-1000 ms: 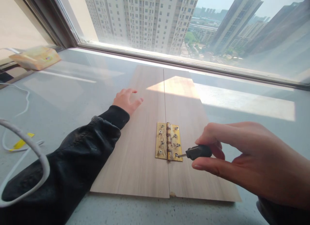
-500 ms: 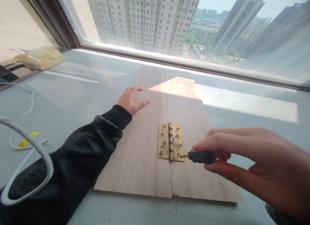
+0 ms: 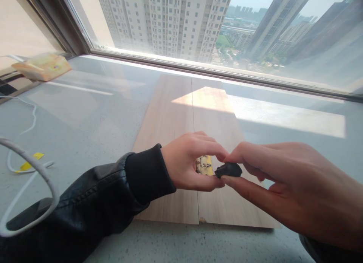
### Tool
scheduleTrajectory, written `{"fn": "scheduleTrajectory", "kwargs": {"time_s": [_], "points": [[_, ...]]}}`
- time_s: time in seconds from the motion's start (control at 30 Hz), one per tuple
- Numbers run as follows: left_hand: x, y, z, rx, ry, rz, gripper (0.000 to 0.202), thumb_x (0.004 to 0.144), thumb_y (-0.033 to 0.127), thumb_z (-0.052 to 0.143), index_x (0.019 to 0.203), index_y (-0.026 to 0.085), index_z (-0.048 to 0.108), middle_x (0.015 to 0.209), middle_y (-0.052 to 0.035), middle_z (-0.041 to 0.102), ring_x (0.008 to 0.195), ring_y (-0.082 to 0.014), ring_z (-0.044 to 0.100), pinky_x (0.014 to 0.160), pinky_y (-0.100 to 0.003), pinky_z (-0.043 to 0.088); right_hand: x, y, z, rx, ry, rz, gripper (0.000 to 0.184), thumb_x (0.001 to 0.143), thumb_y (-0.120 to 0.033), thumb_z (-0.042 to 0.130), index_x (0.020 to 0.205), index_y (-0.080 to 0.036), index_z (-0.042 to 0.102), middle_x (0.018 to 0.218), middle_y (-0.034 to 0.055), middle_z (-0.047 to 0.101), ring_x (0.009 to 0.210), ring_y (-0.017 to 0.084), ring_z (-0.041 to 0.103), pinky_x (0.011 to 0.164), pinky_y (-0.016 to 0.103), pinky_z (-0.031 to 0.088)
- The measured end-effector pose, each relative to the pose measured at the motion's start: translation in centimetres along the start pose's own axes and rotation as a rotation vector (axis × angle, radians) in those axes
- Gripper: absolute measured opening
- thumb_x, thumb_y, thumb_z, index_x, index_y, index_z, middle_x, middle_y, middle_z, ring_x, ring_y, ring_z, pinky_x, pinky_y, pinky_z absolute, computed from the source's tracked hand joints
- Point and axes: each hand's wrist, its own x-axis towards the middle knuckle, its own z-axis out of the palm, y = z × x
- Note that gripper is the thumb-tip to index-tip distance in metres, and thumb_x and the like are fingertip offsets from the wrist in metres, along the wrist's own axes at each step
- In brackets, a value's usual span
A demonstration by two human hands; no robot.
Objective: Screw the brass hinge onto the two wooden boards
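My right hand (image 3: pixel 286 180) pinches the black handle of a small screwdriver (image 3: pixel 229 170) between thumb and fingers. The handle lies close beside a worn brass hinge (image 3: pixel 204 165), which is partly covered by my left hand (image 3: pixel 193 163). The screwdriver's tip is hidden. My left hand curves around the hinge with thumb and index finger apart, their tips on either side of the handle, close to my right fingertips. Two pale wooden boards, the left board (image 3: pixel 167 115) and the right board (image 3: pixel 227 206), lie side by side under the hinge. Screw heads show on its right leaf.
The boards rest on a speckled light countertop (image 3: pixel 85 130) below a large window (image 3: pixel 184 25). A white cable (image 3: pixel 52 180) with a yellow tag (image 3: pixel 31 161) loops at the left. In the back left corner lies an orange-and-white soft pack (image 3: pixel 45 67).
My left hand has come from the left board down and right to the screwdriver handle, over the hinge. The handle has shifted slightly left and up with my right hand.
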Motion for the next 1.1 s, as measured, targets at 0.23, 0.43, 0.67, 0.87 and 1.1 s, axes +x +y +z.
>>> {"fn": "scheduleTrajectory", "kwargs": {"time_s": [0.23, 0.43, 0.67, 0.87, 1.1], "points": [[-0.5, 0.0, 2.5, -0.021, 0.29, -0.03, 0.025, 0.065, 0.031, 0.079, 0.074, 0.011, 0.066, 0.069, -0.0051, 0.066, 0.065, -0.0139, 0.058, 0.064, -0.027, 0.048, 0.4, -0.7, -0.1, -0.02, -0.001, -0.017, 0.007, 0.08, -0.024, 0.054, 0.077, -0.023, 0.048, 0.049, -0.0073, 0.034, 0.04, 0.009, 0.029, 0.042, 0.025, 0.02], [-0.8, -0.1, 2.8, -0.03, 0.258, 0.015, 0.016, 0.073, 0.028, 0.074, 0.076, 0.013, 0.067, 0.072, -0.0062, 0.069, 0.066, -0.0143, 0.058, 0.068, -0.03, 0.047, 0.2, -0.6, 0.0, -0.032, 0.021, -0.03, 0.01, 0.08, -0.024, 0.056, 0.074, -0.023, 0.048, 0.046, -0.0081, 0.032, 0.039, 0.009, 0.028, 0.041, 0.025, 0.02], [-0.9, -0.7, 2.5, -0.096, 0.13, 0.049, 0.013, 0.08, 0.025, 0.066, 0.086, 0.014, 0.069, 0.082, -0.0083, 0.073, 0.076, -0.0163, 0.063, 0.08, -0.035, 0.048, 0.7, -0.3, 0.2, -0.075, 0.085, -0.02, 0.023, 0.079, -0.026, 0.056, 0.06, -0.022, 0.043, 0.046, -0.0074, 0.025, 0.043, 0.008, 0.018, 0.041, 0.024, 0.015], [-0.6, -0.3, 2.6, 0.086, 0.345, 0.05, 0.023, 0.066, 0.031, 0.078, 0.077, 0.015, 0.066, 0.073, -0.0052, 0.069, 0.065, -0.0141, 0.058, 0.065, -0.03, 0.048, 1.0, -0.1, 0.8, -0.102, 0.132, 0.089, 0.043, 0.081, -0.042, 0.056, 0.049, -0.02, 0.036, 0.043, -0.0054, 0.024, 0.045, 0.008, 0.016, 0.042, 0.024, 0.015], [-0.7, -1.0, 2.0, -0.014, 0.306, 0.082, 0.017, 0.073, 0.028, 0.075, 0.072, 0.013, 0.066, 0.07, -0.0063, 0.07, 0.066, -0.0141, 0.06, 0.069, -0.031, 0.048, 0.7, 0.5, 0.1, 0.008, 0.101, 0.066, 0.04, 0.08, -0.055, 0.057, 0.062, -0.019, 0.053, 0.048, -0.0035, 0.041, 0.042, 0.008, 0.031, 0.04, 0.024, 0.023]]}}
